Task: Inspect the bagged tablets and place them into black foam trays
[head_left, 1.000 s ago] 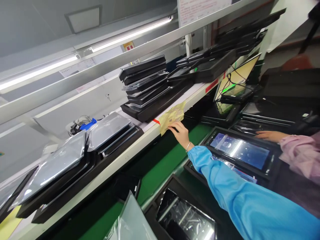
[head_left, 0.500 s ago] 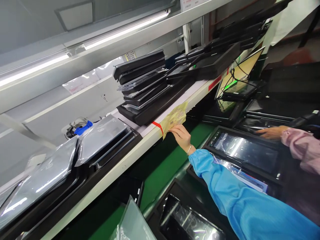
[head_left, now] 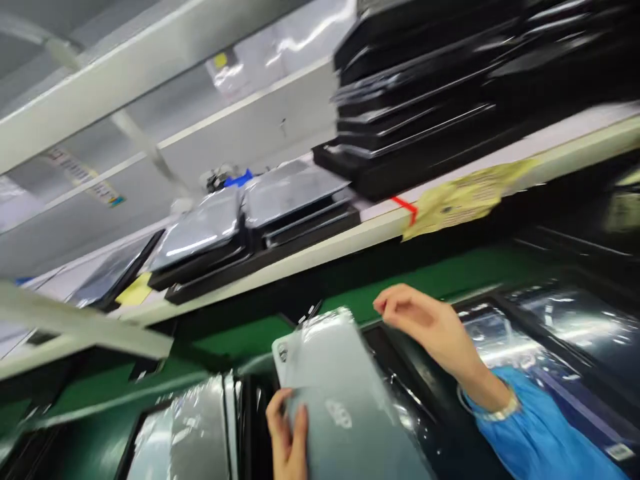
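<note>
My left hand (head_left: 286, 433) grips the lower left edge of a thin grey laptop or tablet (head_left: 345, 407) in a clear plastic bag, and the device tilts up from the bottom of the view. To its right my right hand (head_left: 425, 327) hangs in the air, fingers loosely curled around nothing. A blue sleeve (head_left: 535, 433) covers that forearm. Below it lies a black tray holding a glossy screen (head_left: 565, 320). The image is motion-blurred.
A white shelf edge (head_left: 300, 257) runs above a green conveyor belt (head_left: 450, 270). A yellow paper (head_left: 460, 200) hangs from the shelf, below stacked black trays (head_left: 415, 113). Bagged silver devices (head_left: 290, 193) rest on the shelf. Another bagged panel (head_left: 180, 433) stands at the lower left.
The view has swung and tilted. My right hand has left the yellow paper and dropped toward the belt. My left hand has appeared holding the bagged device. The co-worker's pink sleeve has left the view.
</note>
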Motion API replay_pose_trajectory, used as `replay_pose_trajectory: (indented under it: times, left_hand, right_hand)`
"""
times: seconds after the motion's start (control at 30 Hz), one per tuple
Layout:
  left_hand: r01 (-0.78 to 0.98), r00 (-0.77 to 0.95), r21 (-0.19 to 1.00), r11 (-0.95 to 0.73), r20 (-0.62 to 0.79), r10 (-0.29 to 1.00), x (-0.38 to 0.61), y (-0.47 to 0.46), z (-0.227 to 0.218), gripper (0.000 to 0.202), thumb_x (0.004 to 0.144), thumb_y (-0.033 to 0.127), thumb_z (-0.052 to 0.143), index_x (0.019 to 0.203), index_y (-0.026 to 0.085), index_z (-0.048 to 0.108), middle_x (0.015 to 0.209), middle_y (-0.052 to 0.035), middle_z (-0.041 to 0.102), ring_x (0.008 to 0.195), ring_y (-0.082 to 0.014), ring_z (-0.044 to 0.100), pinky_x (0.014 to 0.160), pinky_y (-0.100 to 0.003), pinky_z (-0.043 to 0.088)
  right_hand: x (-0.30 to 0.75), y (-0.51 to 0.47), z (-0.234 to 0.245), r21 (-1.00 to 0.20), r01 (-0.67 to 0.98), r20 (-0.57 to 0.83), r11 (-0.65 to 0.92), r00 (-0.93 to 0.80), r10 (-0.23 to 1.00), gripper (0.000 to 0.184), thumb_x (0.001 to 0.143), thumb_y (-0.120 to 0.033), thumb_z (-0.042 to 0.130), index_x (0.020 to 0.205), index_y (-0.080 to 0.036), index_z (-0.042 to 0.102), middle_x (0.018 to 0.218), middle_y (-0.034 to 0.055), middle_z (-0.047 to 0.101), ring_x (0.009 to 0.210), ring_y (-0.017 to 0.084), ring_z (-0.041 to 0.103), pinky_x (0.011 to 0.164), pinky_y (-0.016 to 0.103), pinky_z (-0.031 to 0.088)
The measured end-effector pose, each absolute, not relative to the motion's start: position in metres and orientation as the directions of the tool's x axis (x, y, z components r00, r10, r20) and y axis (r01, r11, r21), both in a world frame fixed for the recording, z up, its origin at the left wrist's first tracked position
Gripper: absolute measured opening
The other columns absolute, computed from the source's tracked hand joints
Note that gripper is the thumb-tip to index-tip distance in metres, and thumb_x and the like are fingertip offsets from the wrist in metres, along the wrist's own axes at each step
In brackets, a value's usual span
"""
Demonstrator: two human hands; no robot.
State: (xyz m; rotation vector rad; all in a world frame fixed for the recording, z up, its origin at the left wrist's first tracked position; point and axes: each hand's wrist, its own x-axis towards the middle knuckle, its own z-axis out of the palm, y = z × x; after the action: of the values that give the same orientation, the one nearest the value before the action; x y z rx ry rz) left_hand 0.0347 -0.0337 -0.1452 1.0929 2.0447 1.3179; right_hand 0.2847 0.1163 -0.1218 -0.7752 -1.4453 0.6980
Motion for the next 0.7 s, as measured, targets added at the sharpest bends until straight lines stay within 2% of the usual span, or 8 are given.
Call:
replay_pose_trajectory:
  times: [0.07, 0.1, 0.17, 0.23, 0.33, 0.43, 0.57, 0.7]
  left_hand:
    - [0.280, -0.509, 0.940, 0.194, -0.026, 0.861, 0.039, -0.042, -0.154, 0.034, 0.092, 0.056, 0.066, 0.094, 0.023, 0.075, 0.102, -0.0051, 0.076, 0.106, -0.0250, 0.071, 0.099, -0.034, 0.057]
    - [0.234, -0.448, 0.957, 0.174, -0.052, 0.893, 0.041, -0.046, -0.156, 0.037, 0.092, 0.057, 0.065, 0.098, 0.022, 0.077, 0.106, -0.0067, 0.077, 0.110, -0.0258, 0.071, 0.102, -0.035, 0.056]
    - [0.163, -0.332, 0.975, 0.149, -0.088, 0.939, 0.046, -0.051, -0.158, 0.045, 0.095, 0.055, 0.062, 0.123, 0.022, 0.074, 0.133, -0.0103, 0.072, 0.130, -0.0275, 0.064, 0.112, -0.037, 0.050]
    - [0.112, -0.263, 0.983, 0.143, -0.110, 0.959, 0.051, -0.056, -0.155, 0.058, 0.098, 0.050, 0.061, 0.149, 0.025, 0.056, 0.159, -0.0091, 0.053, 0.148, -0.0264, 0.048, 0.122, -0.036, 0.041]
    - [0.077, -0.230, 0.987, 0.139, -0.118, 0.966, 0.055, -0.065, -0.150, 0.068, 0.101, 0.045, 0.057, 0.162, 0.025, 0.037, 0.170, -0.0061, 0.037, 0.157, -0.0245, 0.035, 0.127, -0.034, 0.034]
    - [0.102, -0.268, 0.986, 0.130, -0.098, 0.958, 0.056, -0.073, -0.148, 0.067, 0.099, 0.046, 0.060, 0.160, 0.024, 0.042, 0.164, -0.0070, 0.047, 0.154, -0.0271, 0.040, 0.125, -0.036, 0.038]
    - [0.135, -0.368, 0.982, 0.134, -0.076, 0.927, 0.061, -0.080, -0.148, 0.063, 0.094, 0.048, 0.066, 0.150, 0.020, 0.058, 0.139, -0.0114, 0.071, 0.144, -0.0314, 0.053, 0.122, -0.040, 0.042]
    - [0.139, -0.410, 0.979, 0.148, -0.079, 0.908, 0.067, -0.086, -0.146, 0.062, 0.094, 0.048, 0.066, 0.148, 0.019, 0.059, 0.132, -0.0108, 0.074, 0.141, -0.0303, 0.056, 0.121, -0.039, 0.044]
  right_hand:
    - [0.260, 0.082, -0.112, -0.875, -0.021, 0.462, 0.484, -0.338, 0.820, 0.013, 0.094, -0.031, 0.074, 0.083, -0.027, 0.070, 0.098, 0.0034, 0.075, 0.090, 0.021, 0.073, 0.081, 0.031, 0.060]
    - [0.250, 0.071, -0.109, -0.895, -0.025, 0.406, 0.446, -0.458, 0.791, 0.012, 0.093, -0.029, 0.074, 0.082, -0.027, 0.071, 0.101, 0.0036, 0.075, 0.094, 0.022, 0.073, 0.085, 0.033, 0.061]
    - [0.233, 0.061, -0.104, -0.909, 0.004, 0.345, 0.416, -0.550, 0.760, 0.012, 0.094, -0.028, 0.072, 0.083, -0.028, 0.071, 0.106, 0.0041, 0.075, 0.100, 0.024, 0.072, 0.091, 0.037, 0.060]
    - [0.222, 0.063, -0.103, -0.904, 0.030, 0.351, 0.427, -0.519, 0.780, 0.014, 0.096, -0.030, 0.069, 0.083, -0.028, 0.071, 0.109, 0.0057, 0.073, 0.102, 0.025, 0.072, 0.090, 0.039, 0.061]
    - [0.215, 0.072, -0.104, -0.908, 0.047, 0.347, 0.417, -0.475, 0.808, 0.017, 0.096, -0.036, 0.067, 0.084, -0.026, 0.073, 0.114, 0.0084, 0.070, 0.092, 0.023, 0.072, 0.081, 0.036, 0.062]
    - [0.211, 0.072, -0.104, -0.910, 0.060, 0.350, 0.410, -0.420, 0.837, 0.018, 0.095, -0.038, 0.068, 0.084, -0.025, 0.075, 0.115, 0.0095, 0.067, 0.088, 0.021, 0.070, 0.076, 0.034, 0.062]
    - [0.203, 0.060, -0.106, -0.906, 0.082, 0.371, 0.416, -0.322, 0.871, 0.012, 0.091, -0.032, 0.070, 0.082, -0.026, 0.075, 0.121, 0.0112, 0.066, 0.105, 0.025, 0.068, 0.075, 0.032, 0.062]
    - [0.198, 0.049, -0.109, -0.907, 0.101, 0.370, 0.410, -0.280, 0.886, 0.012, 0.090, -0.031, 0.070, 0.080, -0.026, 0.074, 0.128, 0.0116, 0.066, 0.116, 0.029, 0.067, 0.077, 0.035, 0.063]
